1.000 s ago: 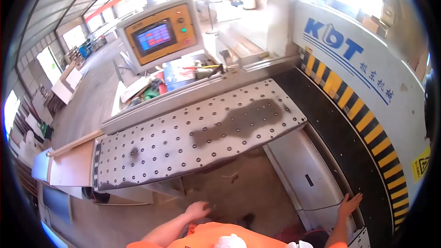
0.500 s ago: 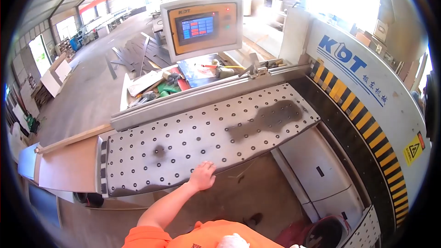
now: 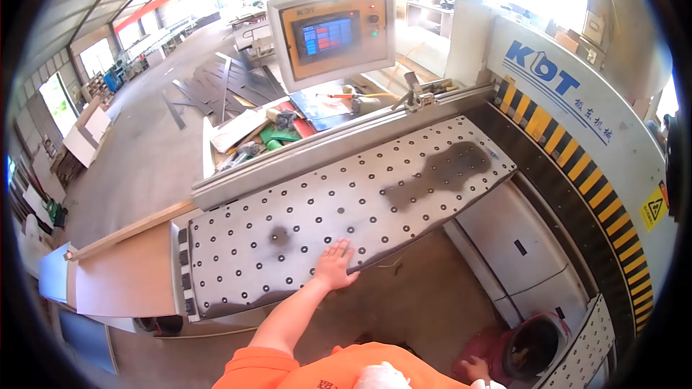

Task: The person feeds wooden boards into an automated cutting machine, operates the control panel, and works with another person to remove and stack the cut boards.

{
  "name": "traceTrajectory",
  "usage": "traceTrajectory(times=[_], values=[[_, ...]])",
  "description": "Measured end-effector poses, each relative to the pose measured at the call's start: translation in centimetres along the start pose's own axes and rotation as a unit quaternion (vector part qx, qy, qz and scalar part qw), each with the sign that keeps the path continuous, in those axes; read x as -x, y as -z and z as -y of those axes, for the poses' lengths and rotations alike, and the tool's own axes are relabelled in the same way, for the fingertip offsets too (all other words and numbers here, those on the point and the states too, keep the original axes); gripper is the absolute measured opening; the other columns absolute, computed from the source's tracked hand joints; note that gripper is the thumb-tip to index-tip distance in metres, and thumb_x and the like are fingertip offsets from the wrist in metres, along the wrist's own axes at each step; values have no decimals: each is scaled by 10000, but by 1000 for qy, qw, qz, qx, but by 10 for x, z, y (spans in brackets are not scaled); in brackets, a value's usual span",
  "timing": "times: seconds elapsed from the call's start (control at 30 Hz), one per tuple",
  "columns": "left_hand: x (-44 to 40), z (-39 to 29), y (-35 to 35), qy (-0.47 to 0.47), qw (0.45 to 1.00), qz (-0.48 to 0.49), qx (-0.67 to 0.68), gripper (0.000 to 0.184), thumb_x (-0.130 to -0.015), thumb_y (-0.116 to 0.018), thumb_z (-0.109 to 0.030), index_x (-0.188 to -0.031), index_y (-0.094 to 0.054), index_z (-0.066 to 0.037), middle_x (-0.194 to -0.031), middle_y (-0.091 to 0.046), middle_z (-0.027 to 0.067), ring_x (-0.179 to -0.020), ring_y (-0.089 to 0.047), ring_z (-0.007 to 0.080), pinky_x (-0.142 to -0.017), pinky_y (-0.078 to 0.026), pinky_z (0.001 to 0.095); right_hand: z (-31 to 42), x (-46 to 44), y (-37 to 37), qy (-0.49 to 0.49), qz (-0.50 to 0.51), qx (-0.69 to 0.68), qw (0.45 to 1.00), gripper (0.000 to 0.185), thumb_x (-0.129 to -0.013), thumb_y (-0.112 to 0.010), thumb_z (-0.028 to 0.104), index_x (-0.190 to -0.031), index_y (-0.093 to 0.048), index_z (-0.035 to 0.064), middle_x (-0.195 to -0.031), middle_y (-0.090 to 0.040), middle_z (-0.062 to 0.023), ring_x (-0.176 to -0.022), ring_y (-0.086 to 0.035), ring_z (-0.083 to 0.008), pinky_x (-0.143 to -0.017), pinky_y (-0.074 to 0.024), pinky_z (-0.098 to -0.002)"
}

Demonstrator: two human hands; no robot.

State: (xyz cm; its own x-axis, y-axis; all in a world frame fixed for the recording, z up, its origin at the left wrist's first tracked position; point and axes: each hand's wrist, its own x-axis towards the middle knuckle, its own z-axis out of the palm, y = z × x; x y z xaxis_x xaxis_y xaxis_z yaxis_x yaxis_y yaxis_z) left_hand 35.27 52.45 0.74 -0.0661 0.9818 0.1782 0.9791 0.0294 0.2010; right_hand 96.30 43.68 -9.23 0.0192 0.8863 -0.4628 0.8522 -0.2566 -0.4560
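Note:
My left hand (image 3: 335, 265) lies on the front edge of the perforated metal table (image 3: 310, 205), palm down with its fingers spread and nothing held. Low in the view, my right hand (image 3: 476, 369) is beside a red bucket (image 3: 497, 346) with a dark opening. Its fingers show only in part, and I cannot tell what they touch. Dark stains mark the table top. A metal rail (image 3: 346, 145) runs along its far side.
Behind the rail stand a control panel (image 3: 335, 32) and a tray of tools and cloths (image 3: 209, 148). A striped machine housing (image 3: 577, 166) curves along the right. Wooden boards (image 3: 130, 270) extend at the left. Dark strips (image 3: 209, 90) lie on the floor.
My left hand has moved up and forward onto the table edge. My right hand has left the black surface at the right and now shows low by the bucket. The view has shifted.

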Motion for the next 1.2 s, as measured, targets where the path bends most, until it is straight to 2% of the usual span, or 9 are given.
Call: traceTrajectory(times=[0.03,0.07,0.2,0.27,0.43,0.5,0.57,0.77,1.2], values=[[1,-1,-1,3,1000,-3,4,724,-766,-711,-480,-1339,-556,-64,-1526,-360,157,-1435,-316,318,-1150,-291,468,-7,3,19,-55,47,-44,996,683,-808,-734,328,-1330,-544,-69,-1322,-572,-277,-1284,-514,-401,-1092,-400,-423],[1,-3,0,9,1000,4,6,731,-771,-706,-466,-1358,-536,-64,-1540,-336,152,-1447,-292,321,-1162,-270,467,-19,10,47,-30,73,-49,996,568,-911,-653,352,-1310,-566,-44,-1345,-554,-257,-1248,-517,-394,-1088,-389,-426],[-3,-13,-5,25,998,41,-30,754,-785,-690,-439,-1401,-481,-58,-1566,-273,167,-1471,-234,319,-1187,-206,475,-48,46,128,-22,-203,115,972,503,-893,-615,280,-1291,-579,-26,-1336,-548,-261,-1245,-506,-386,-1077,-391,-443],[-12,-20,-6,31,997,59,-44,764,-793,-679,-424,-1421,-452,-55,-1575,-244,178,-1483,-204,317,-1197,-173,485,-58,67,158,-139,-281,276,908,528,-923,-565,351,-1341,-555,29,-1391,-519,-233,-1289,-482,-332,-1096,-373,-458],[-78,-63,-34,-19,997,39,-64,752,-783,-685,-391,-1409,-448,-50,-1553,-291,190,-1472,-229,343,-1195,-181,502,-188,91,161,-146,-480,509,700,585,-926,-485,496,-1190,-636,-5,-1203,-637,-222,-1170,-557,-403,-1001,-440,-461],[-105,-79,-54,-22,996,26,-78,751,-775,-689,-375,-1407,-449,-48,-1547,-303,197,-1470,-233,350,-1193,-188,505,-275,83,136,-322,-415,234,818,788,-827,-711,293,-1458,-380,-42,-1497,-376,-285,-1406,-350,-406,-1157,-298,-434],[-111,-85,-49,-33,997,25,-63,744,-738,-711,-320,-1381,-479,-27,-1537,-319,214,-1462,-247,362,-1191,-197,508,-255,101,136,-346,-346,172,855,864,-823,-706,246,-1514,-257,-15,-1563,-237,-277,-1448,-249,-412,-1179,-234,-459],[-112,-88,-52,-37,997,25,-68,769,-705,-704,-298,-1381,-476,-10,-1558,-297,213,-1480,-215,339,-1206,-163,481,-225,101,133,-302,-436,137,837,812,-815,-715,151,-1500,-307,-3,-1532,-298,-257,-1410,-306,-408,-1155,-255,-488],[-112,-92,-50,-62,996,0,-69,728,-693,-727,-270,-1323,-507,20,-1507,-361,236,-1440,-286,375,-1182,-223,496,-196,100,145,-344,-437,91,826,871,-750,-724,175,-1511,-309,83,-1569,-285,-168,-1456,-253,-351,-1188,-203,-516]])
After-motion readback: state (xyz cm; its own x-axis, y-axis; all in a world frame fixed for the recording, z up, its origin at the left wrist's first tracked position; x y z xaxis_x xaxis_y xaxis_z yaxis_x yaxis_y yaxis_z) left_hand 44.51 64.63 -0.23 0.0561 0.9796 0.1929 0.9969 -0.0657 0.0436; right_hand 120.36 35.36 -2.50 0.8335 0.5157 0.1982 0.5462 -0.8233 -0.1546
